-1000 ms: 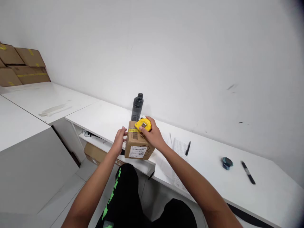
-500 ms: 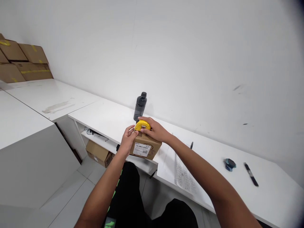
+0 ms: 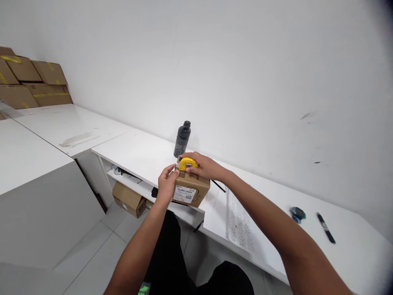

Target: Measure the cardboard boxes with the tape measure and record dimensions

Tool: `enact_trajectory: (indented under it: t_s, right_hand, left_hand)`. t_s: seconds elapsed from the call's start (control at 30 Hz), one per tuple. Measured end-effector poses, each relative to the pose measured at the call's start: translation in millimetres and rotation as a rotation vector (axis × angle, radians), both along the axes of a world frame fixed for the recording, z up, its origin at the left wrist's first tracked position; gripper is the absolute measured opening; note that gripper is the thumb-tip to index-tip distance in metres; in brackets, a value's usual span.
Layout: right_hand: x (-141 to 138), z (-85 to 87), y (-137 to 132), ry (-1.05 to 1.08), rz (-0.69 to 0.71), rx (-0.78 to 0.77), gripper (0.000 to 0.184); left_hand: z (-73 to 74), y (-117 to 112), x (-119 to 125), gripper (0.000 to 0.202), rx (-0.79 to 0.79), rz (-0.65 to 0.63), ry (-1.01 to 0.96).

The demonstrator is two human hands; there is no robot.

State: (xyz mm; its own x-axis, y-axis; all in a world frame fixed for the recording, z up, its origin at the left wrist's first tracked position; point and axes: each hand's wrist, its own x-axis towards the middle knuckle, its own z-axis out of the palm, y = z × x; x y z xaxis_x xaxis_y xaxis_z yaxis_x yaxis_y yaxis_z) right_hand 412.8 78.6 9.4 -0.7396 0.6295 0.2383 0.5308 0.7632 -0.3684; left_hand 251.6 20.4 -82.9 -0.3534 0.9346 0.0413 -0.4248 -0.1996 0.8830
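The tape measure (image 3: 188, 164), a rounded case of glossy yellow plastic with a small pale plate on its side, sits at the upper face of a small cardboard box (image 3: 193, 189), towards that face's left end. The right hand (image 3: 208, 167) comes in from 3 o'clock, its fingers curved over the top of the case and the thumb low on the near side, so that the case is gripped between them. The left hand (image 3: 166, 184) lies at 8 o'clock from the case; its fingertips reach a small silvery bit at the case's left end, with the thumb by the box's upper corner, and I cannot tell whether they pinch anything. The box spreads at 6 o'clock, matt brown and square-edged, with dark print on top and a smooth white label (image 3: 184, 194) on its near side. It stands at the near edge of a smooth white desk (image 3: 144, 143). At 12 o'clock, just beyond, a dark, translucent bottle (image 3: 182, 139) with a black cap stands upright. Between 4 and 5 o'clock lies a flat written sheet (image 3: 241, 225), partly under the right forearm. Farther out, near 4 o'clock, are a small bluish, rounded object (image 3: 297, 214) and a slim black stick-shaped item (image 3: 326, 227) with a pale band. Taped brown cartons (image 3: 50, 94) are stacked at 10 o'clock; another carton (image 3: 126, 198) sits low at 8 o'clock.
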Motion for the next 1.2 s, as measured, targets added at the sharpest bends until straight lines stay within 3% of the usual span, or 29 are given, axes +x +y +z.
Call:
enact_trajectory:
  t_s: [0.33,0.5,0.73,0.9,1.03,1.2]
  right_hand:
    - [102,-3.6,-31,-0.009,-0.222,-0.057,0.05]
    - [117,-7.6,-41,0.026,-0.238,-0.071,0.048]
    - [92,0.9,-28,-0.004,-0.185,0.115,0.047]
    - [38,2.9,-16,-0.154,-0.179,0.153,0.057]
    - [-9,-2.1,-8,-0.147,-0.159,0.198,0.059]
    - [-28,-2.6,-6,-0.154,-0.161,0.279,0.055]
  left_hand:
    - [-5.8,13,2,0.04,-0.035,0.052,-0.011]
    - [-7.4,16,8,0.041,-0.013,0.059,-0.077]
    - [-13.8,19,10,0.039,0.019,0.084,-0.077]
    - [-16.5,20,8,0.04,0.041,0.06,-0.069]
    - [-16.6,20,3,0.034,0.104,0.052,-0.044]
    - [-13.1,20,-2,0.042,0.093,0.001,0.009]
